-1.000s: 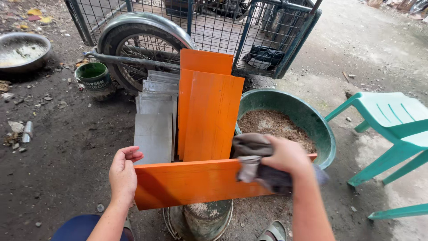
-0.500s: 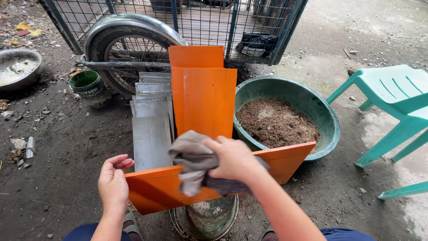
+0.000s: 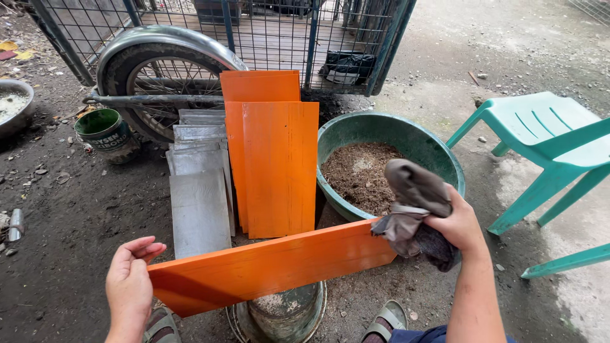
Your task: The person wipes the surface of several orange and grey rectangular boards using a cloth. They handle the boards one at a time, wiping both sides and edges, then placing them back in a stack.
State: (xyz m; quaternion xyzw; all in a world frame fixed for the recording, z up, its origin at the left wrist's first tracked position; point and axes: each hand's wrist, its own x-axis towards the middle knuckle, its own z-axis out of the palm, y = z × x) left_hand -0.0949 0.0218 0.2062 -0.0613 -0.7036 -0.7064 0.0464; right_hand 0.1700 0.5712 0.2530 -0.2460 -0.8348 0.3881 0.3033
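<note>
Over the metal can (image 3: 283, 314) on the ground, the right hand (image 3: 454, 225), fist closed on the grey rag (image 3: 413, 206), has swept to the right end of the orange board (image 3: 270, 267), so that face seems wiped, while the left hand (image 3: 130, 279) clasps its left end.

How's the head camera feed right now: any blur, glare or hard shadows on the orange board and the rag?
Head view: sharp throughout, soft even daylight, no glare on the long orange board; grey cloth rag in the right hand crisp; only faint shadow beneath the board; slight wide-angle stretch at the edges.
</note>
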